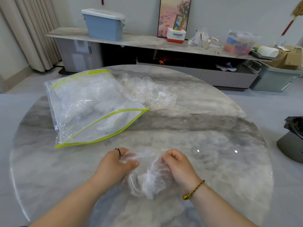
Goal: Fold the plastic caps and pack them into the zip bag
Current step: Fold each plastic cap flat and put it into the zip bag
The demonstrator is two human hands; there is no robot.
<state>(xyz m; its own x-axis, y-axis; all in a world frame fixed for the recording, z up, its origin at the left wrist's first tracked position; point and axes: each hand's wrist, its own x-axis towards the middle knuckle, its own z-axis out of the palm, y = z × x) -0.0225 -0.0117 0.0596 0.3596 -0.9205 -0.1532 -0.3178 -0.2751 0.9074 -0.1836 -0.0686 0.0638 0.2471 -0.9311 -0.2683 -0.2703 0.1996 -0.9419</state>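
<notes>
A clear crinkled plastic cap (pixel 148 179) lies on the round marble table (pixel 205 131) close to me. My left hand (pixel 114 164) grips its left edge with curled fingers. My right hand (pixel 177 163) grips its right edge. A clear zip bag (pixel 85 110) with a lime-green zip strip lies to the left beyond my hands, its mouth open toward me, with white folded caps inside. A loose pile of clear plastic caps (pixel 147 92) sits behind the bag's right corner.
A grey bin with a black liner (pixel 293 136) stands at the table's right edge. Behind the table runs a long low shelf (pixel 147 41) with a blue lidded box (pixel 104 24) and clutter.
</notes>
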